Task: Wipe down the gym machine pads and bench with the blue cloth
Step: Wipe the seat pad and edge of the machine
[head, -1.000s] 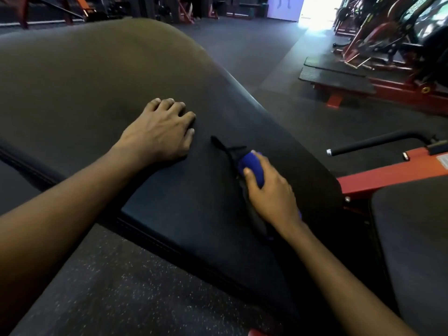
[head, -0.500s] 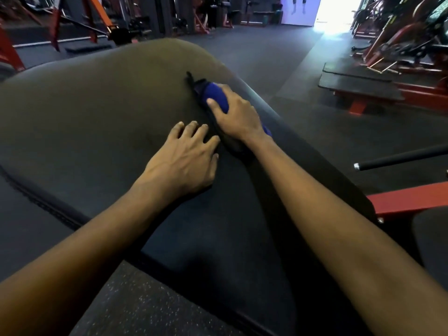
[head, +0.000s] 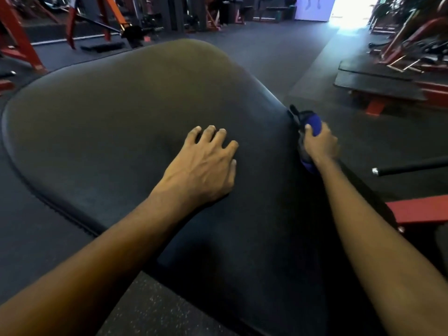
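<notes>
Dim gym floor with red frames all around, and on the big black pad [head: 126, 122] the left hand [head: 203, 166] rests flat, fingers spread, while the right hand [head: 320, 144] is clenched around the blue cloth [head: 314, 123] at the pad's right edge, so mid-wipe I'd say, next sweeping back inward toward the left hand.

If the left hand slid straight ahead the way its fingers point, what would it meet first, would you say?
Only more pad: the left hand lies flat on the large black pad, whose surface ahead looks bare to its far rounded edge. Depth is hard to judge.
</notes>
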A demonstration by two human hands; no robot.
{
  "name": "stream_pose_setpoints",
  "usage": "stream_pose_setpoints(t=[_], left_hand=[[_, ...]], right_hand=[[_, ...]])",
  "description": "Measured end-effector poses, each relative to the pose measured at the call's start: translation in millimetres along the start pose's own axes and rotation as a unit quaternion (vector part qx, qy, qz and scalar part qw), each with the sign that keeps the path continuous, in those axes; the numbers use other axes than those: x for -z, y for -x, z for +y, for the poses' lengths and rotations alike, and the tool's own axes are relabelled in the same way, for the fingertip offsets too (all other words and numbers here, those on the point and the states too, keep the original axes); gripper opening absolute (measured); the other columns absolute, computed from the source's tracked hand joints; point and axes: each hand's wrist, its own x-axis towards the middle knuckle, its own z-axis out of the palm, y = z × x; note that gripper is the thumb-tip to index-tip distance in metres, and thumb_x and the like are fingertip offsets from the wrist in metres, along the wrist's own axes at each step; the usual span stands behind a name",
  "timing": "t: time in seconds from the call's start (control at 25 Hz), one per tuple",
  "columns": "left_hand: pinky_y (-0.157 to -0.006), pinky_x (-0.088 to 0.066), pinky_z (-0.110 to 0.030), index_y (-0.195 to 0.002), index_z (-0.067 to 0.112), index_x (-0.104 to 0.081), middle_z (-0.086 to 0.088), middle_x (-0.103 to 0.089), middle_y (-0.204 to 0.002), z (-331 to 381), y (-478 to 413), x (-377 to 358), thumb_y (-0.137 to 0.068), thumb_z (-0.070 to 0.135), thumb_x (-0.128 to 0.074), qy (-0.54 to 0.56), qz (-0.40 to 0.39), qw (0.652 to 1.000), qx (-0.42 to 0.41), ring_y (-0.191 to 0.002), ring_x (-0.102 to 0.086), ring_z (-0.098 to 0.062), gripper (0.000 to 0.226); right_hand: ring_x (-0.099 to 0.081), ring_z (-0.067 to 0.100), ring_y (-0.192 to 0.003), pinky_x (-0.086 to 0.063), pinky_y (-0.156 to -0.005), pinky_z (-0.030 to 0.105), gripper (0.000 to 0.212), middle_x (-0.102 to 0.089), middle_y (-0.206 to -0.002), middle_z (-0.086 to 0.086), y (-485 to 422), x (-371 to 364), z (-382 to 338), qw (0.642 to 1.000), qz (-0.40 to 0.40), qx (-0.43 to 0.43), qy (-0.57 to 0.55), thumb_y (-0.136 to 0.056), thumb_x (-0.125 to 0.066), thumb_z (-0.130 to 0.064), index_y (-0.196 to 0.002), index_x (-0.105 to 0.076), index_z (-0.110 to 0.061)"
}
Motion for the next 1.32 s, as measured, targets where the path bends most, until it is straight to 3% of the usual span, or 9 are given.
stream_pose_setpoints(t=[0.16, 0.28, 0.44, 0.64, 0.8, 0.88, 0.96, 1.16, 1.32], left_hand=[[-0.114, -0.030, -0.051, -0.135, 0.016, -0.052, -0.015, -0.048, -0.144, -0.4, 3.4, 4.2, -0.096, 0.043, -0.028, -0.013, -0.009, 1.000, 0.004, -0.136, -0.041, -0.034, 0.054], [-0.105, -0.036, -0.050, -0.119, 0.009, -0.057, -0.020, -0.052, -0.129, 14.0, -6.0, 10.3, -0.092, 0.036, -0.042, 0.054, -0.019, 0.998, 0.021, -0.123, -0.046, -0.038, 0.041], [-0.090, -0.039, -0.047, -0.111, 0.008, -0.060, -0.020, -0.054, -0.120, 69.7, 4.3, 8.2, -0.084, 0.028, -0.044, 0.118, -0.057, 0.990, -0.055, -0.109, -0.050, -0.039, 0.037], [-0.111, -0.028, -0.049, -0.138, 0.000, -0.050, -0.025, -0.046, -0.144, 86.7, 26.8, -0.1, -0.091, 0.030, -0.038, 0.091, -0.084, 0.987, -0.100, -0.133, -0.043, -0.042, 0.057], [-0.121, -0.021, -0.047, -0.148, -0.001, -0.040, -0.024, -0.036, -0.156, 89.1, 24.7, -2.4, -0.101, 0.030, -0.030, 0.077, -0.127, 0.979, -0.142, -0.146, -0.032, -0.038, 0.058], [-0.121, -0.021, -0.047, -0.149, -0.001, -0.038, -0.024, -0.035, -0.156, 93.6, 24.6, -4.2, -0.101, 0.031, -0.028, 0.076, -0.139, 0.978, -0.137, -0.147, -0.030, -0.038, 0.058], [-0.120, -0.022, -0.047, -0.148, 0.000, -0.039, -0.024, -0.036, -0.155, 94.0, 22.9, -5.8, -0.100, 0.031, -0.031, 0.081, -0.138, 0.978, -0.135, -0.146, -0.032, -0.038, 0.058], [-0.117, -0.030, -0.045, -0.141, 0.000, -0.049, -0.023, -0.046, -0.149, 89.5, 18.9, 3.4, -0.090, 0.028, -0.037, 0.141, -0.168, 0.967, -0.127, -0.141, -0.042, -0.037, 0.060], [-0.114, -0.031, -0.046, -0.136, -0.002, -0.054, -0.022, -0.052, -0.143, 39.6, -29.0, 19.3, -0.081, 0.028, -0.041, 0.161, -0.132, 0.970, -0.122, -0.135, -0.048, -0.039, 0.064]], right_hand=[[-0.055, 0.043, -0.123, -0.043, -0.100, 0.047, 0.054, -0.058, -0.137, 0.019, 44.2, 26.6, 44.9, 0.999, 0.016, -0.012, 0.046, -0.101, -0.043, -0.052, -0.145, -0.045, -0.022], [-0.054, 0.038, -0.126, -0.043, -0.100, 0.045, 0.062, -0.054, -0.145, 0.012, 85.1, 32.1, 34.9, 0.998, -0.001, -0.001, 0.062, -0.099, -0.042, -0.058, -0.152, -0.038, -0.025], [-0.057, 0.032, -0.124, -0.047, -0.096, 0.041, 0.060, -0.050, -0.151, 0.000, 188.9, 60.1, 39.2, 0.999, -0.012, 0.040, 0.025, -0.098, -0.048, -0.055, -0.152, -0.040, -0.030], [-0.053, 0.015, -0.132, -0.045, -0.100, 0.033, 0.058, -0.046, -0.154, -0.009, 287.4, 92.3, 58.1, 0.998, -0.061, 0.016, 0.010, -0.100, -0.045, -0.053, -0.152, -0.039, -0.029], [-0.051, 0.026, -0.134, -0.042, -0.104, 0.036, 0.058, -0.049, -0.152, 0.004, 261.4, 101.5, 105.5, 0.988, -0.027, -0.151, 0.021, -0.100, -0.049, -0.046, -0.152, -0.040, -0.021], [-0.052, 0.035, -0.133, -0.041, -0.104, 0.042, 0.058, -0.048, -0.152, 0.010, 233.4, 111.0, 132.5, 0.941, -0.008, -0.336, 0.033, -0.102, -0.046, -0.047, -0.154, -0.035, -0.024], [-0.051, 0.038, -0.131, -0.040, -0.103, 0.044, 0.059, -0.045, -0.154, 0.009, 222.1, 111.2, 126.8, 0.912, -0.021, -0.405, 0.066, -0.103, -0.042, -0.049, -0.156, -0.030, -0.026], [-0.051, 0.027, -0.134, -0.045, -0.101, 0.039, 0.059, -0.037, -0.160, -0.005, 230.0, 77.8, 9.6, 0.985, -0.076, -0.147, 0.044, -0.101, -0.045, -0.050, -0.156, -0.030, -0.033], [-0.043, 0.016, -0.141, -0.036, -0.110, 0.030, 0.060, -0.039, -0.159, -0.004, 187.4, 55.0, -38.5, 0.989, -0.143, 0.027, -0.010, -0.101, -0.046, -0.047, -0.155, -0.032, -0.025]])
